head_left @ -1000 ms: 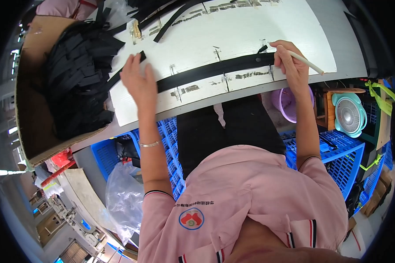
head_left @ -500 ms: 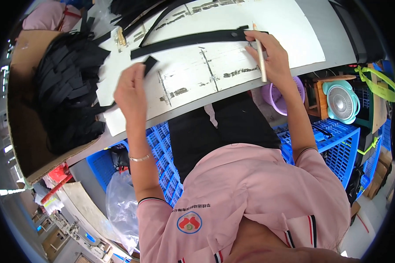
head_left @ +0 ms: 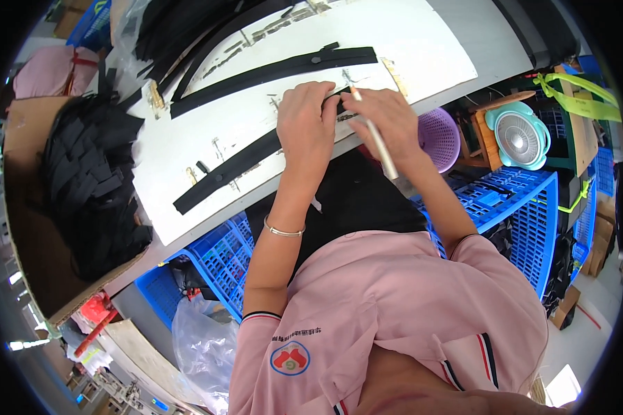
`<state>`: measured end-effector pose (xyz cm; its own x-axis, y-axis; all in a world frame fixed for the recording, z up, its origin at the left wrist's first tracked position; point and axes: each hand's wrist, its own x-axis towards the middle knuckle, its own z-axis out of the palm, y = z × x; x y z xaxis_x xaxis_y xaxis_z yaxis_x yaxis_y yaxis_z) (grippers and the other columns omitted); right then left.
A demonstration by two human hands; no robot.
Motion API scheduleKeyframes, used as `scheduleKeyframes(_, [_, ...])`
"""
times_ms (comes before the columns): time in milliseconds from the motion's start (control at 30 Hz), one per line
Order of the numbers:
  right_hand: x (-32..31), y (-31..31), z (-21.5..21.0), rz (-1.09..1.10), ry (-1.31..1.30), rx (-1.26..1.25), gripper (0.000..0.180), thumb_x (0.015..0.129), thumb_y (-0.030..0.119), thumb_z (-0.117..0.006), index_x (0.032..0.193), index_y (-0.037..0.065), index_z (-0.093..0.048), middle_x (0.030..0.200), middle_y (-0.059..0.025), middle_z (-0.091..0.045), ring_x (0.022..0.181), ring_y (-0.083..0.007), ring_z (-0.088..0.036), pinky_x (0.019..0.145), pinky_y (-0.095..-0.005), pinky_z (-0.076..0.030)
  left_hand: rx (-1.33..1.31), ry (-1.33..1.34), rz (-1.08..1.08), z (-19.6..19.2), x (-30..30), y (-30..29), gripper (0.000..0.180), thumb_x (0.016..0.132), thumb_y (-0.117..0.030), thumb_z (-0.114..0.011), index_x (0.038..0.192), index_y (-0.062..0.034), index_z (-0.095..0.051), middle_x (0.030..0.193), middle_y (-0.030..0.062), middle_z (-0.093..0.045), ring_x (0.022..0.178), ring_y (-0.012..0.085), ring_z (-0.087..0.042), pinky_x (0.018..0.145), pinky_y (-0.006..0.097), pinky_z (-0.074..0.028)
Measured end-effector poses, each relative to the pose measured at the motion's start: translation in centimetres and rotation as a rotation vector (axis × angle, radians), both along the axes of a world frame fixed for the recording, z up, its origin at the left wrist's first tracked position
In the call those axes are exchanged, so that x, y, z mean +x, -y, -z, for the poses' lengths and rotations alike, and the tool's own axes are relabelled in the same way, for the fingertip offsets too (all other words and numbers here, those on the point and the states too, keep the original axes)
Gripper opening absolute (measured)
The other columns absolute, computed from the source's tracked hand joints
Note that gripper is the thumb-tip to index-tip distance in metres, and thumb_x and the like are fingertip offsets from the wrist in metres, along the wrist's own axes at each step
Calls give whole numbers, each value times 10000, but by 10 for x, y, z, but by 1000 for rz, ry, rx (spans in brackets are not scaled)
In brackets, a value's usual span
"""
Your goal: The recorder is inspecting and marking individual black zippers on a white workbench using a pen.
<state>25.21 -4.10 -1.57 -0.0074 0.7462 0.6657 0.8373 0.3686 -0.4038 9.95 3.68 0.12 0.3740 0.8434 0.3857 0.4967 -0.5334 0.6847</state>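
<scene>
A long black webbing strap [head_left: 239,162] lies slantwise across the near side of a white marked board [head_left: 436,52]. My left hand [head_left: 306,124] is over its right part, with thumb and fingers closed at the strap near its right end. Close beside it, my right hand [head_left: 389,123] has its fingertips at that same end. A white pencil-like marker [head_left: 379,149] is held in my right hand, its tip pointing up toward the board. Beyond both hands, another black strap [head_left: 270,75] with a small round dark piece on it lies along the board. My fingers partly cover the near strap's end.
At the left stands a cardboard box [head_left: 24,207] holding many black strap pieces [head_left: 90,159]. More black straps [head_left: 187,28] are heaped at the far left of the board. A purple basket [head_left: 439,138], a turquoise fan [head_left: 520,137] and blue crates [head_left: 526,200] are by the table's right side.
My left hand has moved right and my right hand nearer to me, so they now meet. The near strap now lies along the board, and the view has shifted slightly.
</scene>
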Motion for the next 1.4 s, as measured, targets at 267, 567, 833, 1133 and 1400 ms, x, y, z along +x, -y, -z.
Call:
scheduleKeyframes(267, [21, 25, 12, 134, 76, -81, 368, 863, 172, -774, 1215, 126, -679, 1284, -37, -730, 1332, -241, -564, 1172, -471, -336, 235, -183, 130, 9, -25, 28, 297, 920, -142, -734, 1187, -12, -728, 1287, 103, -692, 1253, 319, -592, 1122, 493, -388])
scheduleKeyframes(567, [46, 24, 5, 231, 132, -111, 339, 865, 152, -780, 1196, 143, -705, 1217, 8, -750, 1199, -200, -633, 1173, -473, -339, 257, -293, 107, 8, -25, 33, 387, 934, -239, -742, 1274, -55, -715, 1349, 70, -683, 1330, 299, -556, 1161, 487, -360])
scheduleKeyframes(833, [44, -4, -28, 9, -164, -77, 239, 917, 90, -722, 1155, 103, -749, 1058, -70, -752, 918, -234, -677, 1102, -437, -374, 280, -289, 83, 6, -24, 33, 374, 918, -221, -759, 1260, -74, -733, 1336, 60, -695, 1309, 279, -575, 1145, 467, -380])
scheduleKeyframes(1133, [37, -31, -10, -58, -607, -373, 238, 1048, 150, -587, 1002, -27, -740, 886, -22, -712, 741, -70, -574, 659, -233, -464, 285, -280, 77, 7, -24, 34, 366, 903, -220, -770, 1240, -79, -742, 1322, 56, -700, 1284, 283, -588, 1125, 465, -395])
scheduleKeyframes(1400, [35, -31, -12, -57, -505, -381, 226, 1040, 138, -594, 981, -35, -728, 857, -31, -703, 734, -84, -577, 655, -237, -462, 285, -255, 68, 9, -24, 33, 362, 891, -220, -780, 1228, -92, -749, 1300, 48, -708, 1256, 278, -597, 1108, 468, -403])
